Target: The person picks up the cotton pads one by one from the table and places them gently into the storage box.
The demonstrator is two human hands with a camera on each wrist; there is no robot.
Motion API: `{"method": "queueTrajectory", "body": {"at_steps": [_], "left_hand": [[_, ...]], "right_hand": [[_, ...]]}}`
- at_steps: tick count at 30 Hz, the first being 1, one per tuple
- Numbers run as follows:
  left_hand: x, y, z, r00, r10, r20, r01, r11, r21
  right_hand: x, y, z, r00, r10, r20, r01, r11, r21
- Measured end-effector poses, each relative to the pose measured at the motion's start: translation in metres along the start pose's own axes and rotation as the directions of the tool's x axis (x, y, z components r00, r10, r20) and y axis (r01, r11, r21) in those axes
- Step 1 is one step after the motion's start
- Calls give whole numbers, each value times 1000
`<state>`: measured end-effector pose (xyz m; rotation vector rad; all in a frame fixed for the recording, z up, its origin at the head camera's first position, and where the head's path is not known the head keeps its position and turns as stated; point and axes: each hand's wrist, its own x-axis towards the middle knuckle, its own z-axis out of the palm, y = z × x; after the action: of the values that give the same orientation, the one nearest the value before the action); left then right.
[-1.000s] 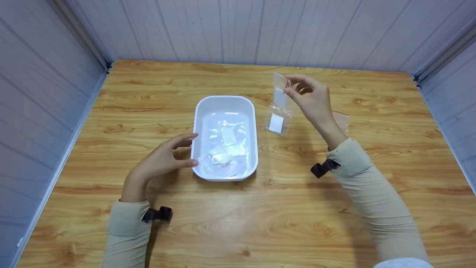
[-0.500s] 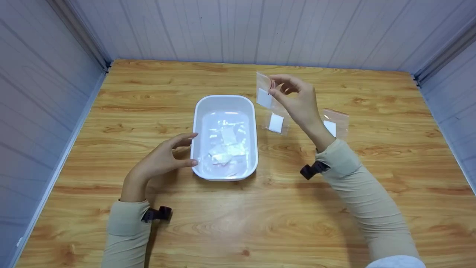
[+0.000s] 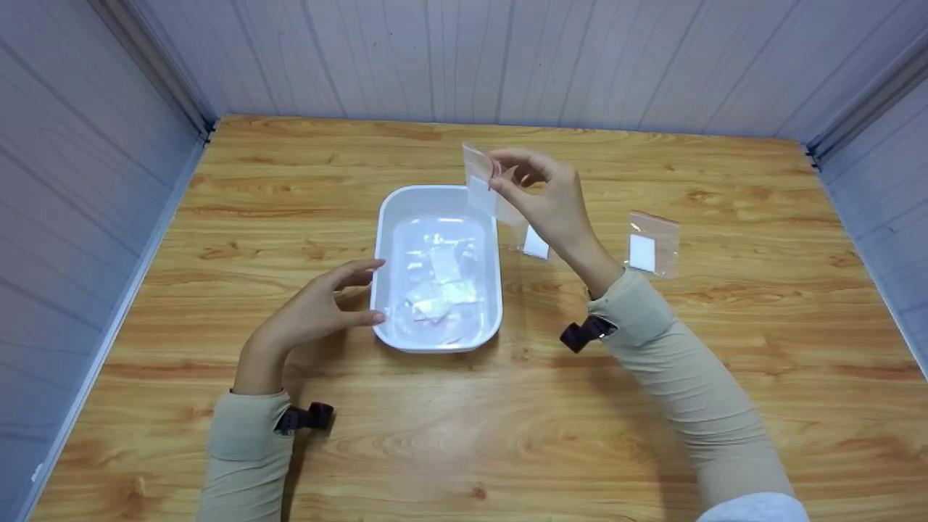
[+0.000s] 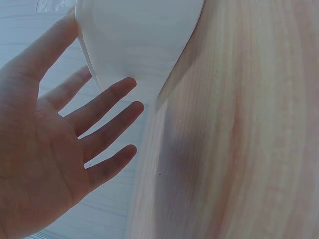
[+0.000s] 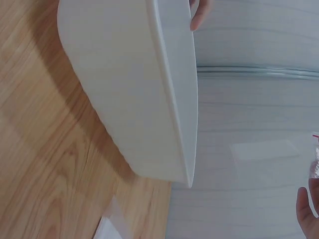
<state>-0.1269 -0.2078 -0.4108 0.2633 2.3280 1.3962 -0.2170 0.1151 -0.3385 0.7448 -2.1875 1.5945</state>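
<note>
In the head view, a white plastic tub (image 3: 435, 199) holds several clear zip bags (image 3: 445, 265) with white contents. My left hand (image 3: 304, 312) touches its left rim with thumb and a finger; the left wrist view shows the fingers spread beside the tub wall (image 4: 134, 45). My right hand (image 3: 547, 192) pinches a clear zip bag (image 3: 480, 193) by its red-striped end. That bag hangs upright over the tub's far right corner, a flat white packet inside it. Behind my right hand, another bag (image 3: 536, 243) lies partly hidden on the table.
A third bag (image 3: 642, 252) with a white packet lies farther right on the wooden table (image 3: 435, 428). Pale panel walls (image 3: 464, 58) enclose the table at the back and both sides.
My right hand has carried the pinched bag leftward from above the table to the tub's far right corner. The bag on the right has come into full view. My left hand stays put.
</note>
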Motion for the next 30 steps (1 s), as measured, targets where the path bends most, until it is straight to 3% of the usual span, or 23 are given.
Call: {"method": "queueTrajectory", "body": {"at_steps": [7, 14, 22, 30], "left_hand": [[1, -2, 1, 1000, -9, -4, 9, 1000, 11], [0, -3, 0, 1000, 31, -5, -31, 999, -11], [0, -2, 1, 1000, 17, -5, -17, 1000, -6], [-1, -1, 1, 1000, 4, -3, -4, 1000, 1]], "right_hand": [[-1, 3, 14, 999, 27, 30, -28, 999, 25], [-3, 7, 27, 998, 21, 58, -24, 999, 41], [-7, 15, 36, 994, 56, 95, -59, 998, 37], [-10, 25, 43, 992, 43, 116, -47, 998, 31]]}}
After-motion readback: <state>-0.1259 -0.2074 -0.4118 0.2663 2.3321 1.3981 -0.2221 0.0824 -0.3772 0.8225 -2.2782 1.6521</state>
